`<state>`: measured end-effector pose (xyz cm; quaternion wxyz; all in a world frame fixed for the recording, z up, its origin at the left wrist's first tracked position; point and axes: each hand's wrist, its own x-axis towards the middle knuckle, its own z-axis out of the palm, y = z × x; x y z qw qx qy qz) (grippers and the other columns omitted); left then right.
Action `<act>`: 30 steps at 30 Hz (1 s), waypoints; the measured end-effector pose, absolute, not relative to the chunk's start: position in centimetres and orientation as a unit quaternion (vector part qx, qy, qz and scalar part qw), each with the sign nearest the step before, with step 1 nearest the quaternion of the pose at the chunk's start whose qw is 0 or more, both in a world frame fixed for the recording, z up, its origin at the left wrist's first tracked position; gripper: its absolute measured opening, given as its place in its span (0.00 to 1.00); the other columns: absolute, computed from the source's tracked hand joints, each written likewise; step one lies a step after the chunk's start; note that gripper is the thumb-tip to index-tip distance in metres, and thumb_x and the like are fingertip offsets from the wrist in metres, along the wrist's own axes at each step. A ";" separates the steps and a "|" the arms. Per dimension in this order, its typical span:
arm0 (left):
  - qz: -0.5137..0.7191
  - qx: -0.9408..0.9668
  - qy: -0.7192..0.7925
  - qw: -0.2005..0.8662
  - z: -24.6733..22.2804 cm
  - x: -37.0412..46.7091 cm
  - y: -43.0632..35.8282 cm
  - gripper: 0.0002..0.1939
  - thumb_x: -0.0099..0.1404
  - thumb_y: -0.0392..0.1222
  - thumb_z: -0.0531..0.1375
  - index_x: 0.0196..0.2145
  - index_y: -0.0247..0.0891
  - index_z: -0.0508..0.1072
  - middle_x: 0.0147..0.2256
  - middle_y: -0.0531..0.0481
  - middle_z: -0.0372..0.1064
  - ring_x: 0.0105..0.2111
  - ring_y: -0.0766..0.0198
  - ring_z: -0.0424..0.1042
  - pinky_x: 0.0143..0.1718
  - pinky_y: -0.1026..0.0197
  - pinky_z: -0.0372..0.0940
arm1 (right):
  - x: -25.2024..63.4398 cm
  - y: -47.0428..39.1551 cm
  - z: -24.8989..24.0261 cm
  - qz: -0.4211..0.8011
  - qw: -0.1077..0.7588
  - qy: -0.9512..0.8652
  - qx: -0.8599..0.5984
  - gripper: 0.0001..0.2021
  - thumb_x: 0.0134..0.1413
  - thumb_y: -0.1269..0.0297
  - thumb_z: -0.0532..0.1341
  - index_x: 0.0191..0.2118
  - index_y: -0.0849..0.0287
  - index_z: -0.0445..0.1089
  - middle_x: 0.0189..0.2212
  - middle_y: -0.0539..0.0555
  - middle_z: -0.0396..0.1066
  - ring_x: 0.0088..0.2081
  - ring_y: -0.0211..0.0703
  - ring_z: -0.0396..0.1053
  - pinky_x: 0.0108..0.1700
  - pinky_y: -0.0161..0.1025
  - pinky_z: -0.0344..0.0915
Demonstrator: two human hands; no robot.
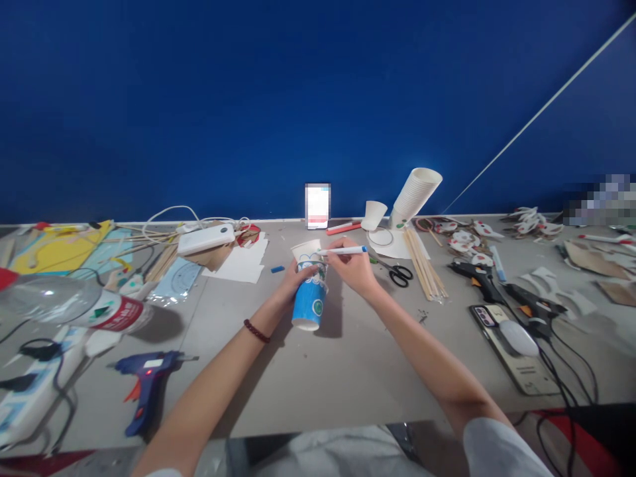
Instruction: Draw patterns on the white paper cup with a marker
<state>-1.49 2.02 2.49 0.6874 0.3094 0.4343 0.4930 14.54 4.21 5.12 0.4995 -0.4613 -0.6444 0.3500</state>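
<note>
My left hand is wrapped round a paper cup, blue in its lower part with a white upper part that carries blue curved lines. The cup is held tilted above the table. In my right hand is a white marker with a blue end, pinched between the fingers. Its tip is at the white upper part of the cup; whether it touches I cannot tell. A small blue marker cap lies on the table left of the cup.
A phone stands against the blue wall. Right of it are stacked white cups, scissors and wooden sticks. A blue glue gun and a plastic bottle lie at the left, black glue guns at the right.
</note>
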 end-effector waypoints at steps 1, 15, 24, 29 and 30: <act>0.492 0.310 0.434 0.688 2.5 -1.5 2.0 0.31 0.47 0.44 0.73 0.47 0.38 0.68 0.34 0.49 0.75 0.29 0.61 0.74 0.32 0.58 0.71 | 14.6 4.3 5.0 0.351 0.501 -0.642 -0.462 0.06 0.52 0.60 0.61 0.31 0.56 0.69 0.28 0.51 0.74 0.29 0.42 0.73 0.33 0.38 0.73; 0.492 0.309 0.436 0.688 2.7 -1.4 2.0 0.32 0.45 0.46 0.73 0.46 0.37 0.68 0.33 0.49 0.75 0.27 0.61 0.74 0.28 0.59 0.70 | 14.6 4.5 4.5 0.374 0.512 -0.626 -0.453 0.04 0.51 0.63 0.62 0.29 0.55 0.67 0.28 0.51 0.73 0.32 0.43 0.75 0.36 0.40 0.76; 0.496 0.312 0.434 0.685 2.3 -1.6 2.2 0.31 0.45 0.45 0.74 0.46 0.37 0.69 0.33 0.49 0.75 0.28 0.61 0.74 0.31 0.59 0.70 | 14.6 4.4 4.4 0.364 0.506 -0.638 -0.452 0.05 0.51 0.63 0.61 0.27 0.56 0.66 0.27 0.51 0.74 0.31 0.44 0.76 0.34 0.39 0.74; 0.496 0.314 0.436 0.683 2.3 -1.6 2.1 0.32 0.45 0.45 0.73 0.47 0.36 0.69 0.34 0.48 0.75 0.28 0.61 0.74 0.29 0.59 0.69 | 14.6 4.5 4.2 0.355 0.506 -0.640 -0.456 0.05 0.50 0.64 0.61 0.26 0.56 0.66 0.25 0.50 0.73 0.30 0.43 0.74 0.34 0.38 0.73; 0.495 0.315 0.436 0.683 2.3 -1.6 2.1 0.32 0.44 0.45 0.73 0.47 0.36 0.69 0.34 0.48 0.75 0.28 0.61 0.74 0.29 0.60 0.69 | 14.7 4.5 4.2 0.356 0.506 -0.640 -0.456 0.05 0.50 0.64 0.61 0.26 0.56 0.67 0.25 0.50 0.72 0.29 0.42 0.74 0.33 0.38 0.73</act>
